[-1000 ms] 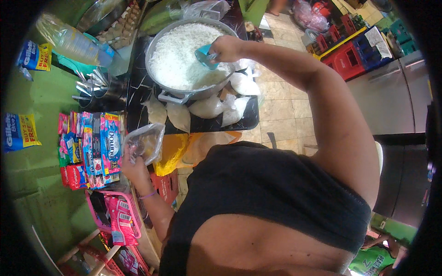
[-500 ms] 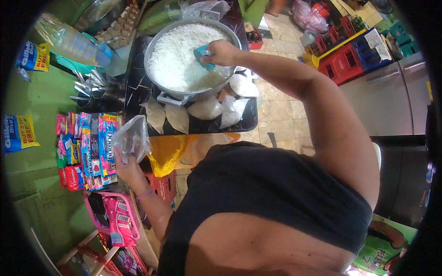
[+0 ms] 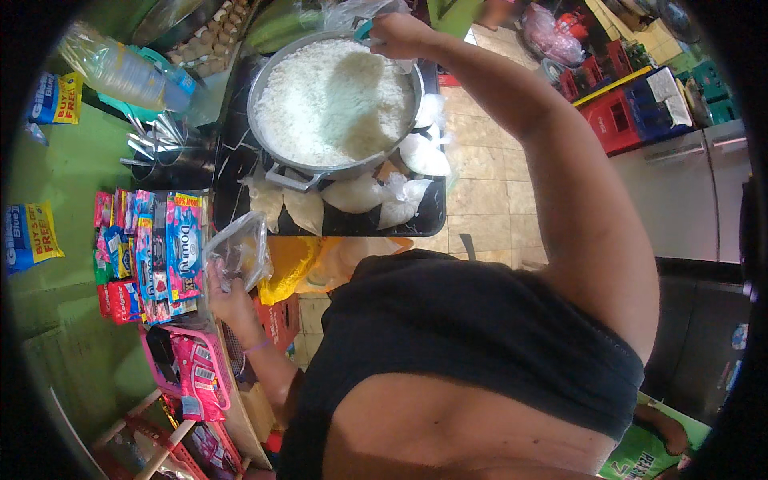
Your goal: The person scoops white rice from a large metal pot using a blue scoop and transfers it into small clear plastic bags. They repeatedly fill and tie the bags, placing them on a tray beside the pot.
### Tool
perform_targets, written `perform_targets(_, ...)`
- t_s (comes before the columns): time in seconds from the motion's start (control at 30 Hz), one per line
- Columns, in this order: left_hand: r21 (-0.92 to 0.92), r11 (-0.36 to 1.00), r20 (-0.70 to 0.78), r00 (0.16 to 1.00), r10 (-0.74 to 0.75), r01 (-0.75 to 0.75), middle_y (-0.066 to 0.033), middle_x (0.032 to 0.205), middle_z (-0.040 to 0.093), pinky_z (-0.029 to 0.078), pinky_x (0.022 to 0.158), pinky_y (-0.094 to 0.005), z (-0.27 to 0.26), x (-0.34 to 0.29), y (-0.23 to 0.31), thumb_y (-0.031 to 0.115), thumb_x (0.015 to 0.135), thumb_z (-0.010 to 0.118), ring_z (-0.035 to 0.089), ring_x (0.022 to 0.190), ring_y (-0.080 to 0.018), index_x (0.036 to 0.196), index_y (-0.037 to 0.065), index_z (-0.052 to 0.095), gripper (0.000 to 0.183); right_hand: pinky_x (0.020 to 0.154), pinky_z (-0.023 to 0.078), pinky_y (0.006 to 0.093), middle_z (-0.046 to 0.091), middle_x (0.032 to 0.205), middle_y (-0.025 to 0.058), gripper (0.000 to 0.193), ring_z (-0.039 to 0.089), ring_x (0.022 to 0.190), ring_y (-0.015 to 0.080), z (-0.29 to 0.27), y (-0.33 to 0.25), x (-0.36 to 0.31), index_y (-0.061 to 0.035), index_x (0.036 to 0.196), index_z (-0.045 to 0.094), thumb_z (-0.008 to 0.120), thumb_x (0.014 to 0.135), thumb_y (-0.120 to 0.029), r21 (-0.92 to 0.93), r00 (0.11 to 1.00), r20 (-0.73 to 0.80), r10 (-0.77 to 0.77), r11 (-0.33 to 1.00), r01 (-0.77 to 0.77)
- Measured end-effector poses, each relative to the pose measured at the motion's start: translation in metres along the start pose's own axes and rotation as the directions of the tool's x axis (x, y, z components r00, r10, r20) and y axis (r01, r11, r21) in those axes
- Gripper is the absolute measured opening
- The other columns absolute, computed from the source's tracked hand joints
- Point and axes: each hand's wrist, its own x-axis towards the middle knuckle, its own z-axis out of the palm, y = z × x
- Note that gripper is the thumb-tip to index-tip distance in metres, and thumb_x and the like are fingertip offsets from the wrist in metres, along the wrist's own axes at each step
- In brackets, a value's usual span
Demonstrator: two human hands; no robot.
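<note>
A large metal pot on the black tabletop is filled with a white, crumbly, grainy food that looks like rice. Over the pot's far right rim, my right hand grips a teal cup, mostly hidden behind my fingers. Down at the left, beside hanging sachets, my left hand holds a clear plastic bag with its mouth spread. No filling shows in that bag. Several small plastic bags of white contents lie round the near and right side of the pot.
Spoons stand in a dark holder left of the table. Sachets and a pink basket line the left wall. Yellow and orange plastic bags hang below the table edge. Bottle crates stand at the right. A person in green is at lower right.
My right hand has lifted the teal cup out of the white food, up and right to the pot's far rim. My left hand and the clear bag have shifted slightly right and down.
</note>
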Motion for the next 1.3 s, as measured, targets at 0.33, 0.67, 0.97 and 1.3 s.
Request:
perform_targets(0.33, 0.019, 1.0, 0.052, 0.999, 0.013, -0.014, -0.0185, 0.121, 0.051, 0.039, 0.091, -0.029, 0.006, -0.006, 0.011, -0.01, 0.072, 0.045, 0.051, 0.106, -0.0205, 0.128, -0.006, 0.039, 0.057, 0.073, 0.047, 0.0426, 0.06, 0.086, 0.0144, 0.031, 0.059, 0.081, 0.0333, 0.016, -0.013, 0.018, -0.0048, 0.085, 0.063, 0.064, 0.07, -0.032, -0.024, 0.998, 0.048, 0.028, 0.999, -0.027)
perform_targets(0.67, 0.018, 0.999, 0.058, 0.998, -0.031, 0.03, -0.0177, 0.115, 0.055, 0.04, 0.089, -0.0284, 0.009, -0.012, 0.013, -0.009, 0.073, 0.045, 0.053, 0.103, -0.0194, 0.128, -0.007, 0.038, 0.056, 0.062, 0.044, 0.0355, 0.062, 0.069, 0.0127, 0.032, 0.058, 0.066, 0.0236, 0.019, -0.029, 0.012, 0.0004, 0.081, 0.064, 0.068, 0.067, -0.028, 0.42, 0.954, 0.298, -0.035, 0.902, -0.098)
perform_targets(0.97, -0.053, 0.998, 0.0, 1.0, -0.03, 0.029, -0.0172, 0.115, 0.055, 0.04, 0.088, -0.0273, -0.012, -0.009, 0.003, -0.009, 0.073, 0.045, 0.054, 0.1, -0.0187, 0.129, -0.003, 0.04, 0.056, 0.061, 0.043, 0.0392, 0.061, 0.069, 0.016, 0.03, 0.057, 0.065, 0.0283, -0.011, -0.095, -0.023, -0.002, 0.081, 0.064, 0.066, 0.065, -0.028, 0.61, 0.904, 0.226, -0.362, 0.777, 0.159)
perform_targets(1.3, 0.009, 1.0, 0.034, 0.999, -0.021, 0.021, -0.0171, 0.116, 0.055, 0.042, 0.089, -0.0294, -0.023, -0.007, -0.01, -0.009, 0.073, 0.046, 0.053, 0.103, -0.0203, 0.13, -0.002, 0.039, 0.058, 0.07, 0.05, 0.0416, 0.063, 0.086, 0.0132, 0.021, 0.061, 0.082, 0.0333, 0.014, -0.036, -0.003, -0.0081, 0.085, 0.065, 0.059, 0.068, -0.019, -0.244, 0.945, 0.293, 0.146, 0.967, -0.074)
